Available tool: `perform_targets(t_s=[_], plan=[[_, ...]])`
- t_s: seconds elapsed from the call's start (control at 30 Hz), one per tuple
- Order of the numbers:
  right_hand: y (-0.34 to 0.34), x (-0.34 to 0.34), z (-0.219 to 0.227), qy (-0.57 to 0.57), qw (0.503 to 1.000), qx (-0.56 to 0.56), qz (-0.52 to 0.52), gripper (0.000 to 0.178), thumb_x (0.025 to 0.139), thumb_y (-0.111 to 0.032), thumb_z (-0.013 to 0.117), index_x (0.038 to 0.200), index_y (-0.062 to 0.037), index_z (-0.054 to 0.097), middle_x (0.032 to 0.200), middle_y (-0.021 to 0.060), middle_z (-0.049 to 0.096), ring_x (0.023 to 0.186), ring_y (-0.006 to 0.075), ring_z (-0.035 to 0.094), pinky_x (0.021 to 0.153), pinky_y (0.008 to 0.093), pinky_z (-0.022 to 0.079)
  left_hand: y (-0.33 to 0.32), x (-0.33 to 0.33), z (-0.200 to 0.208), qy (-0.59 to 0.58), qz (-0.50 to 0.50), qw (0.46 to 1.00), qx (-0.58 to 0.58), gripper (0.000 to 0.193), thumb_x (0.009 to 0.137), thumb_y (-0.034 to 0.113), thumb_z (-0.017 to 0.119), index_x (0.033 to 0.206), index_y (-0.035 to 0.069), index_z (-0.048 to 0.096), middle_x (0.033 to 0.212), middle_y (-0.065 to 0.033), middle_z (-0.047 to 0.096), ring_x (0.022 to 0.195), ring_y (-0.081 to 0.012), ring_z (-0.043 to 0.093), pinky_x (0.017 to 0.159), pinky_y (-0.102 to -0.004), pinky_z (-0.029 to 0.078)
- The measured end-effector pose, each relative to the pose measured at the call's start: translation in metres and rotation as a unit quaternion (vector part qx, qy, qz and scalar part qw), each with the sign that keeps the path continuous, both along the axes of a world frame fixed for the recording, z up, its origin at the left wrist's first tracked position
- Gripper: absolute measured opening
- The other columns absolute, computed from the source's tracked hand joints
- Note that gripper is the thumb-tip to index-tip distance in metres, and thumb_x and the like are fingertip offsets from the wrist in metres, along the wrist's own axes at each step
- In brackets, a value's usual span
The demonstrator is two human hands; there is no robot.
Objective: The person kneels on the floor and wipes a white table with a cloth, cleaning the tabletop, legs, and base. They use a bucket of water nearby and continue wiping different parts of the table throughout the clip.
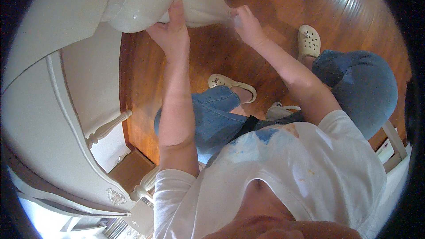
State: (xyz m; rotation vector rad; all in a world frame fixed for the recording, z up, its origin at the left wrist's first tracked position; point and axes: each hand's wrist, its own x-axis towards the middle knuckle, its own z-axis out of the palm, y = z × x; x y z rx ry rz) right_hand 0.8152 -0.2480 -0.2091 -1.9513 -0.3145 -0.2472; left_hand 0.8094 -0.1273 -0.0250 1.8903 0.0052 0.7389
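A glossy cream-white turned furniture leg (201,2) spans the top of the view, bulbous and then tapering toward the right. My left hand (170,35) grips its underside, thumb raised along the surface and the other fingers hidden behind it. A small bright white patch shows beside that thumb; I cannot tell what it is. At the narrow right end, my right hand (249,26) has its fingers closed around the tip. Something pale shows at those fingertips, too blurred to name.
To the left stands a large cream-white furniture piece (31,119) with a moulded edge and carved ornament (116,196). A smaller turned leg (108,128) and a brown box (133,168) are below it. My feet, in cream clogs (309,40), rest on the reddish wood floor (265,75).
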Motion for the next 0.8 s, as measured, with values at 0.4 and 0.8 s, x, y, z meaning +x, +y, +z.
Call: perform_targets(t_s=[0.4,0.8], plan=[[0.013,0.002,-0.022,-0.017,0.999,0.042,-0.006,0.036,0.071,0.002,0.064,0.102,-0.0067,0.05,0.104,0.0185,0.05,0.093,0.0401,0.055,0.079,0.0467,0.048,-0.001,-0.006,0.002,0.043,0.004,0.999,0.009,0.067,0.087,0.028,0.066,0.133,-0.006,0.031,0.132,-0.0178,0.041,0.117,-0.0253,0.042,0.102,-0.0369,0.033],[0.004,0.002,-0.13,0.297,0.954,-0.045,0.007,0.024,0.082,-0.015,0.059,0.101,0.0003,0.054,0.105,0.0249,0.057,0.096,0.0409,0.058,0.083,0.0479,0.048,0.005,-0.007,-0.006,0.055,0.034,0.998,0.02,0.064,0.088,0.027,0.065,0.132,-0.006,0.03,0.127,-0.0169,0.044,0.112,-0.0243,0.043,0.1,-0.0373,0.033]])
